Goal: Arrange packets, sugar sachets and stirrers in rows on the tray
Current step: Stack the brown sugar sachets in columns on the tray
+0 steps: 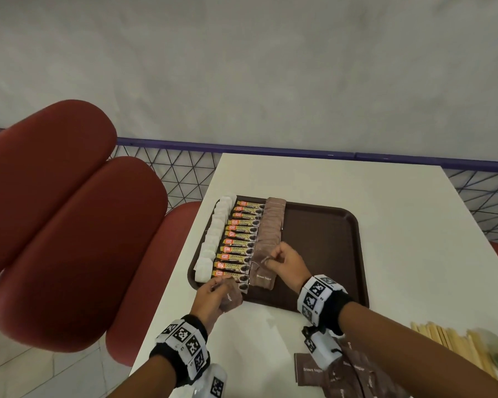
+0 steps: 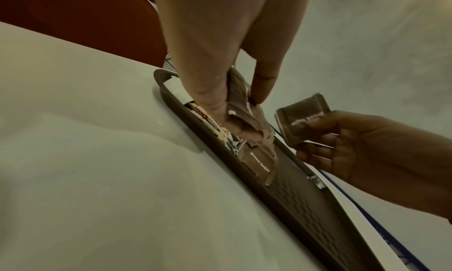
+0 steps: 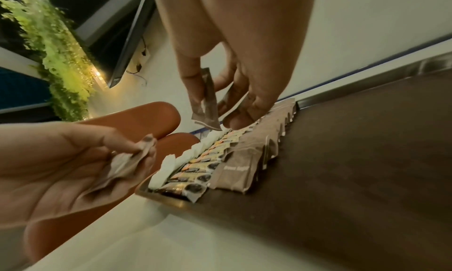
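A dark brown tray (image 1: 322,254) on the white table holds three rows at its left side: white sachets (image 1: 213,242), orange coffee granule packets (image 1: 239,242) and brown sugar sachets (image 1: 268,237). My right hand (image 1: 270,258) hovers over the near end of the brown row and pinches one brown sugar sachet (image 3: 205,105) between thumb and fingers. At the tray's near left corner, my left hand (image 1: 222,288) grips a small bunch of brown sugar sachets (image 2: 244,111). Wooden stirrers (image 1: 449,340) lie on the table at the near right.
Loose brown sugar sachets (image 1: 342,374) lie on the table under my right forearm. Red padded seats (image 1: 69,225) stand left of the table. A wire-mesh railing (image 1: 184,173) runs behind it. The tray's right half (image 1: 328,239) is bare.
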`<state>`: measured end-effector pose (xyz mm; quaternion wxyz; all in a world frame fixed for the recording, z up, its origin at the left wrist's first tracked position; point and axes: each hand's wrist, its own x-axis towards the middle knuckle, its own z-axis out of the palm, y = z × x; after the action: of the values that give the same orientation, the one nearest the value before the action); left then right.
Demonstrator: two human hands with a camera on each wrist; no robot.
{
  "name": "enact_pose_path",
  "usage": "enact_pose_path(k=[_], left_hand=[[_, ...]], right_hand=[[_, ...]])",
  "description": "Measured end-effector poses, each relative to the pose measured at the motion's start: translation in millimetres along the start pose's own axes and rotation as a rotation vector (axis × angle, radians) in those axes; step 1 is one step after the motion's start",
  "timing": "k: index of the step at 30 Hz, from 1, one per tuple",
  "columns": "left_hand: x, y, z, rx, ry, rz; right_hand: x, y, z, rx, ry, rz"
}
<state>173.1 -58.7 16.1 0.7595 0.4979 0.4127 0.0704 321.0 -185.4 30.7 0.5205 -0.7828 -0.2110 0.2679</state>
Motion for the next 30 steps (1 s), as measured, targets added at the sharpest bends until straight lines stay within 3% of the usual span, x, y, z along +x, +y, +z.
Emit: enact_pose_path(k=[3, 8, 13, 18, 23, 30], left_hand=[[-2, 2, -3, 0.037, 0.021, 0.04], [-3, 4, -9, 0.075, 0.074, 0.122], [-1, 4, -13, 0.043, 0.15, 0.168], [-1, 4, -21, 0.03, 0.199, 0.165], [0, 3, -29, 0.021, 0.236, 0.121], [-2, 7, -24, -0.019, 0.178, 0.098]], right_hand=[[4, -1, -10, -0.131, 0.035, -0.067], [10, 9, -7, -0.532, -0.192, -0.127], [13, 13, 10, -0.694, -0.264, -0.174], [17, 16, 22, -0.876, -0.228, -0.184], [18, 21, 27, -1.055, -0.176, -0.292], [11, 16, 26, -1.066, -0.079, -0.348]])
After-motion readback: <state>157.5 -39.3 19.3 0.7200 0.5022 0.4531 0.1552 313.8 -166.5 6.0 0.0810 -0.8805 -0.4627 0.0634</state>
